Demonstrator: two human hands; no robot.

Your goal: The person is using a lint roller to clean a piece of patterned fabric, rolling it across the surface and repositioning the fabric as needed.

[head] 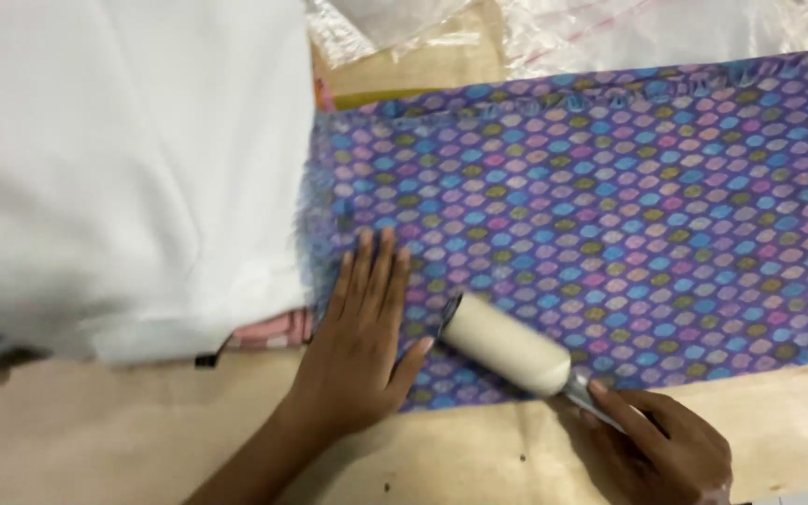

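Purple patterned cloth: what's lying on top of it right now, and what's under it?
On the purple patterned cloth lie the flat left hand and the lint roller, held by the right hand. White fabric overlaps its left edge. Beneath shows the wooden table; anything else under it is hidden.

Purple cloth [610, 215] w/ rows of small blue, pink, yellow, green ovals. White sheet [123, 168] left of cloth. Cream lint roller [507, 344] on cloth. Tan table [142, 440] below cloth.

purple fabric [610, 215] under white cloth [123, 168], right hand [670, 449] cropped
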